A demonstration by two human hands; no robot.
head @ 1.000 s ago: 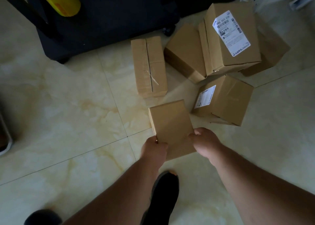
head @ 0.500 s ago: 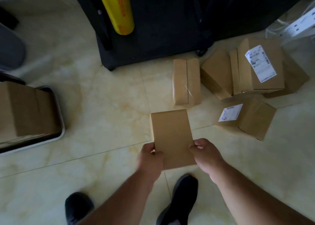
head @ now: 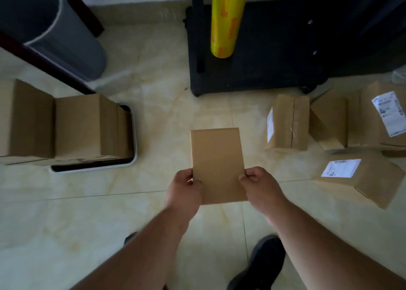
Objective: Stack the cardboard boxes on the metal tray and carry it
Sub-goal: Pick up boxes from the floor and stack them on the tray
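I hold the flat box (head: 217,164) clear of the floor, my left hand (head: 185,193) and right hand (head: 261,188) each pinching a long edge near its near end, which keeps it level for carrying. The tray (head: 131,157) lies on the floor well to the left, with boxes (head: 83,124) already covering all but its right rim. Four loose boxes (head: 287,122) wait on the floor to the right.

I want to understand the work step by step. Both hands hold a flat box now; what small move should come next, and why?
Probably swing the flat box leftward toward the metal tray. The left hand and right hand already grip its near edges above the floor, and the tray, already carrying boxes, lies to the left.
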